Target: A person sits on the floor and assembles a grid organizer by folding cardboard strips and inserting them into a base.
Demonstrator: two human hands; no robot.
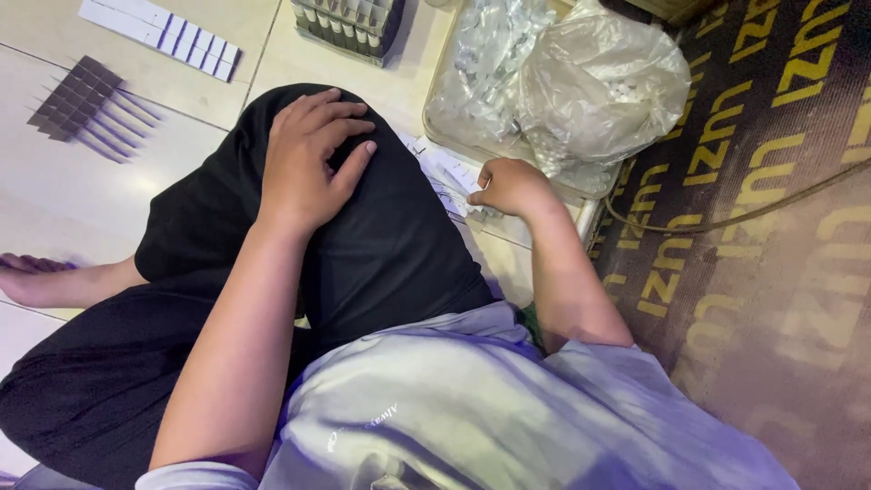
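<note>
Our left hand (pixel 308 163) rests open on the knee (pixel 381 227); the right hand (pixel 510 186), curled over small white pieces (pixel 445 177), should pinch gently

clear plastic bags (pixel 599 86) top center, white strip pkgs (pixel 163 36) top-left

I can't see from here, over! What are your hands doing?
Left hand flat on black-trousered knee, holding nothing. Right hand curled over small white parts on floor; grip unclear. Plastic bags just beyond.
</note>
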